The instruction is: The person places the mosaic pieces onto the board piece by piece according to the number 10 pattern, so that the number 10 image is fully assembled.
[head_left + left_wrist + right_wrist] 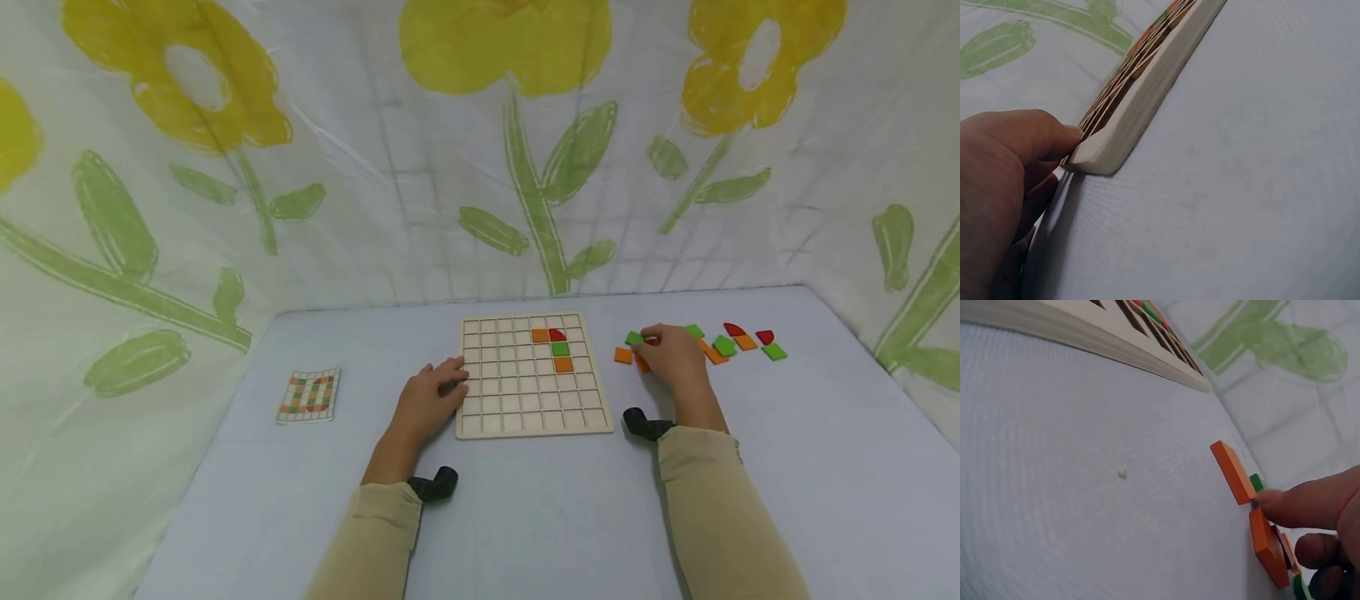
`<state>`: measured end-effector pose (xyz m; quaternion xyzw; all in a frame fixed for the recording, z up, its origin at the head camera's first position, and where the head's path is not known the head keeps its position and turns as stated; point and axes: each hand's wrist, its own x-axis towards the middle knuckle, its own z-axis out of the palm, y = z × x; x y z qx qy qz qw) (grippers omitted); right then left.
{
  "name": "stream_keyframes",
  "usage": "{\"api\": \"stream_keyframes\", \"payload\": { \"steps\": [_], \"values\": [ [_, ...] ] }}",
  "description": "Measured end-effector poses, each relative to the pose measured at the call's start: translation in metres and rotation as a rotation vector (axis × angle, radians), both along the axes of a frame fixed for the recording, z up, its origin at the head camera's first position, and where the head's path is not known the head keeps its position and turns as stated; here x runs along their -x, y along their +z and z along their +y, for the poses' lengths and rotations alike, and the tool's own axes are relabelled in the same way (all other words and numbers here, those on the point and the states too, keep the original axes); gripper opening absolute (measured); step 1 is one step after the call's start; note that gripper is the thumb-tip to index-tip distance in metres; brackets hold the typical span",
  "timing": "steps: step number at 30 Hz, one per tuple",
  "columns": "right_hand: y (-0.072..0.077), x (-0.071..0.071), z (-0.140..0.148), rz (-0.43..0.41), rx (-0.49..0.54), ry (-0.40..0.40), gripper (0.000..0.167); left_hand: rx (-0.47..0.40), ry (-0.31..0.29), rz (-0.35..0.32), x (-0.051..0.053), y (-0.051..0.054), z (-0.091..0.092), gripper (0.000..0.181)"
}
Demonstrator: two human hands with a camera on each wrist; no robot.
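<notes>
Tan sleeves (375, 542) at btm edge, w/ black wrist devices (437, 485) by the hands, above a pale tabletop (525, 517). Farther out, L hand (429, 402), thumb & fingers slightly apart, relaxed, resting against L edge of a pale wooden grid board (510, 421). Off to L of that hand, a small pattern card (308, 396) on the tabletop, printed w/ colored squares. On the board, toward far R: orange square (541, 336), red quarter-round (557, 335) just beside, green square (561, 349) below the red, 2nd orange square (563, 364) below the green. R of board, R hand (677, 360) over a loose scatter of orange, green & red pcs (724, 347); in R wrist view, thumb tip at the pcs, other fingers curled; can't tell if clamped on one. Behind everything, white bkgd cloth (360, 225) w/ painted yellow flowers (506, 42) & green leaves (581, 150).
</notes>
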<state>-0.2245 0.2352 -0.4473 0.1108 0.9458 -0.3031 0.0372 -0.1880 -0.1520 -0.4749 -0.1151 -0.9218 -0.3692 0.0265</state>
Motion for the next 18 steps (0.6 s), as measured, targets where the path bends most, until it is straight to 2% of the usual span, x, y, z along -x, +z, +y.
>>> {"api": "stream_keyframes", "payload": {
  "steps": [3,5,12,18],
  "values": [
    [0.003,0.000,-0.002,0.019,0.032,0.003,0.049,-0.003,0.003,-0.002,0.000,0.000,0.000,0.029],
    [0.007,0.000,-0.003,0.029,0.040,0.038,0.048,-0.006,0.003,0.000,0.001,0.000,0.000,0.029],
    [0.016,0.002,-0.020,0.009,0.099,0.301,0.043,-0.003,0.009,-0.005,0.001,0.000,0.000,0.029],
    [0.015,0.001,-0.038,-0.041,0.178,0.423,0.033,0.014,0.011,-0.012,0.001,-0.001,0.000,0.029]
  ]
}}
